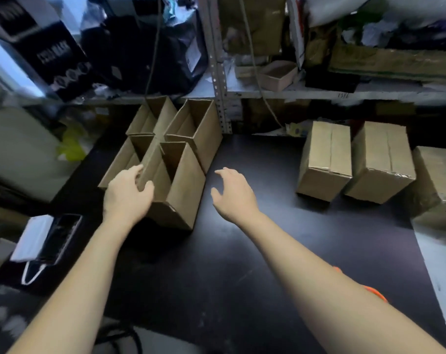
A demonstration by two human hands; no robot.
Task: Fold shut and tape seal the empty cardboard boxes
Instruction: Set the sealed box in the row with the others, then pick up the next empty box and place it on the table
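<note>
While your left hand point(126, 194) grips the left wall of the nearest open box point(181, 198), thumb inside and fingers point(136, 171) curled over the rim, your right hand point(233, 191) hovers above the bench point(255, 251) near that box's right side. Its fingers point(223, 172) are spread wide and hold nothing. The box stands upright on the left half of the dark bench, its top open, packed against three more open boxes point(199, 134) behind it and to its left. Well apart on the right, three closed boxes point(326, 159) lie side by side. Near the bench's left edge a phone point(61, 236) lies with a white face mask point(32, 237) partly over it. Behind the boxes a metal shelf point(319, 93) carries clutter too blurred to tell.
</note>
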